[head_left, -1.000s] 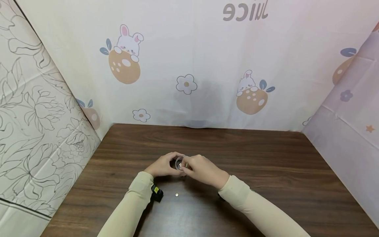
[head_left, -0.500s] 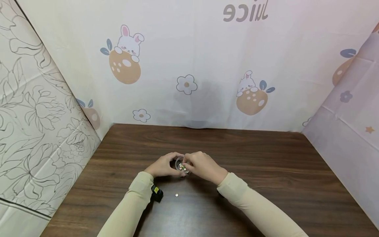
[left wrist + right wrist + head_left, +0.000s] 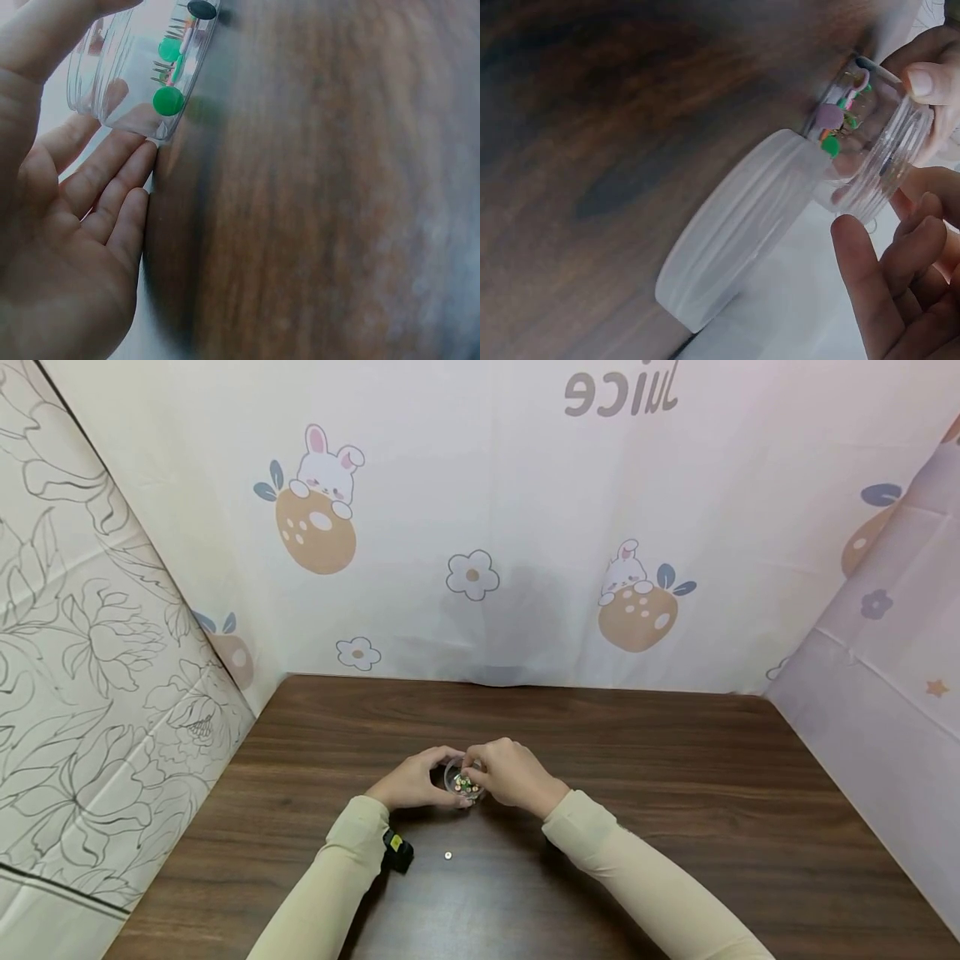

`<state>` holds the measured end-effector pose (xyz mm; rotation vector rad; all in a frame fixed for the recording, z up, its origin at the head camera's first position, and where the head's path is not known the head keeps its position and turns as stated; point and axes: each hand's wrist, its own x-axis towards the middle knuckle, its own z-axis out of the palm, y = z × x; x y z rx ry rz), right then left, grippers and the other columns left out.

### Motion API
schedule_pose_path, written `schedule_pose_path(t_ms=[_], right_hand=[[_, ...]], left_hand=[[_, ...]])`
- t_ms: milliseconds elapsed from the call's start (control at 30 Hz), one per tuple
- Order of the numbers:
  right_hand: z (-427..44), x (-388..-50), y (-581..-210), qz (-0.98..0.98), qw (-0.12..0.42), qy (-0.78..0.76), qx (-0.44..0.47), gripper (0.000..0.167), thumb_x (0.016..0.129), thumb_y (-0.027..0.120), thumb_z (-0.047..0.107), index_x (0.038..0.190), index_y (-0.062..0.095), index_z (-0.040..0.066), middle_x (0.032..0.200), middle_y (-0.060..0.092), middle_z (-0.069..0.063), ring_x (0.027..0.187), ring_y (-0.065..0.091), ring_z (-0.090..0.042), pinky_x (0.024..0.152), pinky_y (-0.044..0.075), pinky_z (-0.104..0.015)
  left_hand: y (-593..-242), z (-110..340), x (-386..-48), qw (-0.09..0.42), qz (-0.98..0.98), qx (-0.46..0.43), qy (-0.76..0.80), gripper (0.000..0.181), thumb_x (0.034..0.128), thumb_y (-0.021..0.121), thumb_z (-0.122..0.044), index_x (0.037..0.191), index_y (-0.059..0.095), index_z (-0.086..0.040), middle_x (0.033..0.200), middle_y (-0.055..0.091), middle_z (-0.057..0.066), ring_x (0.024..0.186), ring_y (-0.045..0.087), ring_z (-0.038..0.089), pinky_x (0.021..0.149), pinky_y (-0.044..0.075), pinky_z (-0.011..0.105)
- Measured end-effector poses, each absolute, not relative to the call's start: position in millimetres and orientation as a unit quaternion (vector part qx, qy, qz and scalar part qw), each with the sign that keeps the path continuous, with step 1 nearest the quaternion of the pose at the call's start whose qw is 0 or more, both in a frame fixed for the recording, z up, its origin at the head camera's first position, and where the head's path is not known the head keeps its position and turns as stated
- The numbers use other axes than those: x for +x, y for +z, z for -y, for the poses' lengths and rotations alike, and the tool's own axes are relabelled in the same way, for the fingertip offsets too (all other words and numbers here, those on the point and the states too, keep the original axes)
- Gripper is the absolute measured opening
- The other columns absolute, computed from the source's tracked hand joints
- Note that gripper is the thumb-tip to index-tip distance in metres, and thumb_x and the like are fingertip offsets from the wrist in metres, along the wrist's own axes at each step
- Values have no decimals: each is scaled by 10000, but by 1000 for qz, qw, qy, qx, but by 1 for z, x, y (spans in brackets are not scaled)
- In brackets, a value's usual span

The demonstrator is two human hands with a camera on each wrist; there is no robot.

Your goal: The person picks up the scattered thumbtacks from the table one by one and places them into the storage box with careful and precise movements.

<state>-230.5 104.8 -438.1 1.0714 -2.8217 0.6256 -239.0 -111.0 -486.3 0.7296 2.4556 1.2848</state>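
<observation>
A clear plastic screw-top jar (image 3: 889,131) stands on the table without its lid on. Several thumbtacks (image 3: 168,100) with green, pink, purple and dark heads lie at its bottom. My left hand (image 3: 416,779) holds the jar from the left, thumb on the near side and fingers on the far side. My right hand (image 3: 513,774) is at the jar's mouth, thumb and forefinger bent close together; whether a tack is between them is hidden. A single small tack (image 3: 447,855) lies on the table nearer the body.
A frosted white lid (image 3: 742,232) stands close by the jar in the right wrist view; the right hand hides it in the head view. Dark wood table (image 3: 637,760) lies around the hands, with a printed curtain (image 3: 480,485) behind.
My right hand has drawn slightly up and back at the jar's mouth, showing more of the tacks inside. The left hand, jar and loose tack have stayed in place.
</observation>
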Motion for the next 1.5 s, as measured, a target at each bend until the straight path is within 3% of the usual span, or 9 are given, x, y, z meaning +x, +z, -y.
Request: schedule_pose_path(t_ms=[467,667,833,1067,1367,1500], right_hand=[[-104,-233,-444,921,33,200,334,96,956,715,229,958,751,140,770,672,69,565,507,-4,540,460,-230],[-105,-228,-440,919,30,210,334,79,962,697,180,983,749,124,712,631,80,518,477,-13,520,450,-233],[-105,-218,-436,908,18,225,354,64,958,692,144,976,745,113,770,674,60,570,524,6,544,467,-210],[-103,-207,-432,900,2,222,375,67,950,726,206,933,714,142,716,648,89,577,537,31,540,462,-199],[-102,-196,-430,886,39,204,415,58,887,762,143,875,709,163,739,636,117,607,533,26,572,461,-187],[-101,-190,-431,877,27,210,431,87,869,764,87,856,695,139,746,618,113,620,525,29,592,450,-162]], left_hand=[[-488,112,-239,138,-845,258,448,647,805,863,-354,1371,568,-249,1293,579,-63,1153,555,146,983,448,419],[-486,112,-239,136,-844,260,450,657,812,861,-331,1389,560,-239,1330,564,-42,1184,545,163,992,446,437],[-487,112,-239,134,-838,267,457,652,813,865,-309,1384,564,-215,1299,577,-28,1126,569,163,957,467,420],[-487,113,-239,123,-841,281,446,628,842,839,-269,1396,554,-196,1268,581,-23,1073,578,143,907,493,367],[-487,111,-239,114,-845,279,441,624,832,844,-255,1385,568,-171,1254,600,-17,1105,578,153,935,481,363],[-488,111,-240,108,-846,282,439,619,830,845,-252,1380,575,-167,1251,612,1,1128,576,170,962,464,396]])
